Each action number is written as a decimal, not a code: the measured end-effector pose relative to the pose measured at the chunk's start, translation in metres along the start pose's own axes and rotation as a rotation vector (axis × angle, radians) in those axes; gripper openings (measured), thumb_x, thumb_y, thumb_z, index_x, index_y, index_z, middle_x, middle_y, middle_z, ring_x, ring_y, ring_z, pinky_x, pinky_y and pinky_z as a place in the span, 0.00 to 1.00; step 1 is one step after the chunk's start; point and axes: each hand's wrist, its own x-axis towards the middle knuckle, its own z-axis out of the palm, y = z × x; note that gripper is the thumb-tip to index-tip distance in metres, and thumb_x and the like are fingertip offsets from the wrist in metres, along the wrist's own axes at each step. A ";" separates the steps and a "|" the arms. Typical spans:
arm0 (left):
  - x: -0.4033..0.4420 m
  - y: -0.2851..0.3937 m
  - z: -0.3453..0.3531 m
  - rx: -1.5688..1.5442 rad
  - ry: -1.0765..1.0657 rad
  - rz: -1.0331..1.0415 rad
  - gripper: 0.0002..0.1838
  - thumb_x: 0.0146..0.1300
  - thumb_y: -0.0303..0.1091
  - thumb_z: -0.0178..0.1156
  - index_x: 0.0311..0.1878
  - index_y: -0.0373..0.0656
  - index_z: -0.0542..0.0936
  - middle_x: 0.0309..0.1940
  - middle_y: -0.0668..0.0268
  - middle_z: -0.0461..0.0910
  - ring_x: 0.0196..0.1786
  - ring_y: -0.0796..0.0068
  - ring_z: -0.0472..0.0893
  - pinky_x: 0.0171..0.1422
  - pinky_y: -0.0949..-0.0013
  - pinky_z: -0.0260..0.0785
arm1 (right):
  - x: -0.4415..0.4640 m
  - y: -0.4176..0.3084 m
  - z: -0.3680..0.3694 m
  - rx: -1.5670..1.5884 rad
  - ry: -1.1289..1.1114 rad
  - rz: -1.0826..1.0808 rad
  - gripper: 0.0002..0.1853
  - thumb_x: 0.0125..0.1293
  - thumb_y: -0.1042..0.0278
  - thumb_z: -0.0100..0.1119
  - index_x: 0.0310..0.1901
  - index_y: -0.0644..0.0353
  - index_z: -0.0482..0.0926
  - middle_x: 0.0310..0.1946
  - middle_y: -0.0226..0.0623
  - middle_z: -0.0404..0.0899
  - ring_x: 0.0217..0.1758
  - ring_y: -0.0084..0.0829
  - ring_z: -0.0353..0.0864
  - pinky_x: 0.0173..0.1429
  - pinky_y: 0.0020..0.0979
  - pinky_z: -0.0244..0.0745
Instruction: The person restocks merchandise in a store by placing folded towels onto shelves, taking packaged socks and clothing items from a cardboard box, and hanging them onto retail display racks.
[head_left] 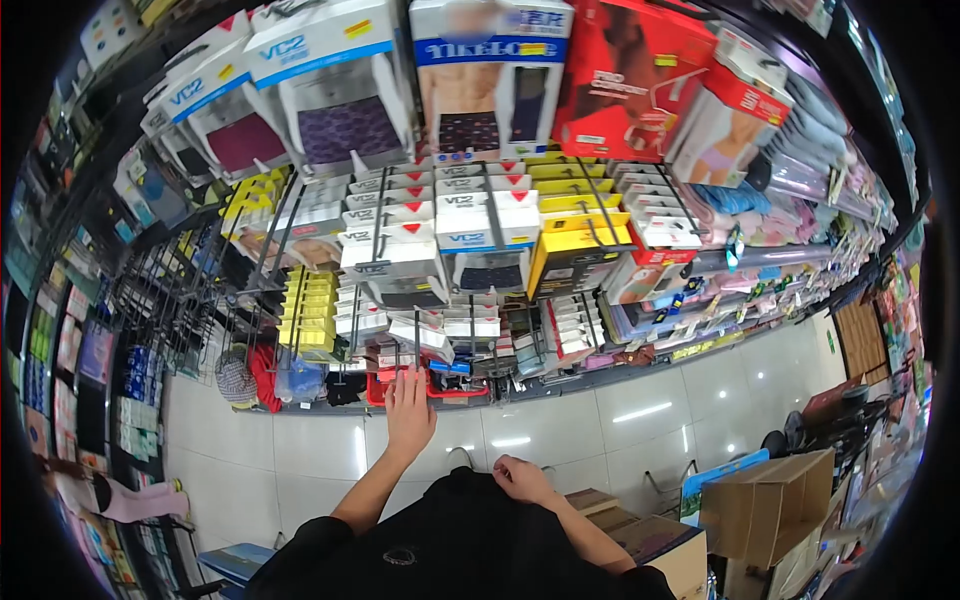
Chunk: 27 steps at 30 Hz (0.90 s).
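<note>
My left hand (410, 415) reaches forward with its fingers stretched out, just below a tilted white underwear box (421, 335) hanging in the low row. Whether the fingertips touch that box, I cannot tell. A red basket (460, 392) sits behind and beside these fingers, near the floor. Close to the front of my black shirt, my right hand (522, 480) is curled closed; anything inside it is hidden. Above hang boxed underwear packs on metal hooks, among them a white VC2 box (487, 240) and a yellow-and-black box (575, 262).
Larger boxes such as a red pack (630, 85) hang overhead. Folded textiles (745, 215) fill shelves at right. An open cardboard carton (770, 505) stands behind my right side. Tiled floor (640, 410) runs below the rack. A person's legs (140, 500) show at left.
</note>
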 end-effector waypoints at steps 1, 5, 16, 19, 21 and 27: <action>0.000 0.001 -0.003 0.011 0.001 -0.001 0.41 0.54 0.31 0.62 0.73 0.37 0.59 0.74 0.49 0.54 0.75 0.42 0.54 0.74 0.42 0.49 | 0.005 -0.005 0.003 -0.006 -0.007 0.006 0.10 0.65 0.64 0.58 0.42 0.61 0.77 0.33 0.45 0.83 0.38 0.45 0.84 0.44 0.41 0.78; -0.001 0.000 -0.009 0.039 -0.009 -0.001 0.43 0.53 0.32 0.63 0.74 0.39 0.59 0.75 0.52 0.53 0.75 0.43 0.54 0.73 0.41 0.51 | 0.017 -0.022 0.019 -0.027 -0.060 0.001 0.10 0.66 0.64 0.57 0.43 0.61 0.76 0.35 0.46 0.83 0.39 0.46 0.84 0.45 0.41 0.77; -0.001 -0.006 -0.017 0.069 -0.049 0.069 0.45 0.51 0.35 0.64 0.74 0.42 0.58 0.76 0.51 0.50 0.53 0.53 0.77 0.64 0.50 0.64 | 0.031 -0.034 0.046 -0.014 -0.101 0.011 0.12 0.67 0.59 0.55 0.45 0.58 0.75 0.36 0.44 0.82 0.41 0.48 0.83 0.45 0.45 0.76; 0.001 -0.004 -0.016 0.072 -0.068 0.060 0.46 0.51 0.37 0.65 0.75 0.41 0.58 0.76 0.50 0.49 0.49 0.54 0.78 0.63 0.51 0.64 | 0.033 -0.026 0.046 -0.055 -0.106 0.022 0.14 0.69 0.56 0.53 0.47 0.56 0.74 0.38 0.45 0.82 0.43 0.49 0.83 0.47 0.45 0.76; -0.002 -0.002 -0.015 0.068 -0.099 0.019 0.47 0.51 0.38 0.65 0.75 0.40 0.57 0.76 0.48 0.49 0.47 0.53 0.79 0.63 0.52 0.65 | 0.035 -0.020 0.044 -0.074 -0.133 0.025 0.15 0.70 0.53 0.52 0.48 0.55 0.74 0.39 0.47 0.82 0.44 0.51 0.82 0.48 0.46 0.76; 0.000 0.013 -0.012 0.071 -0.121 -0.076 0.49 0.51 0.38 0.65 0.75 0.37 0.53 0.76 0.43 0.46 0.45 0.50 0.81 0.62 0.53 0.66 | 0.041 -0.012 0.023 -0.073 -0.159 -0.061 0.13 0.69 0.58 0.51 0.46 0.59 0.73 0.39 0.50 0.81 0.45 0.52 0.81 0.48 0.48 0.75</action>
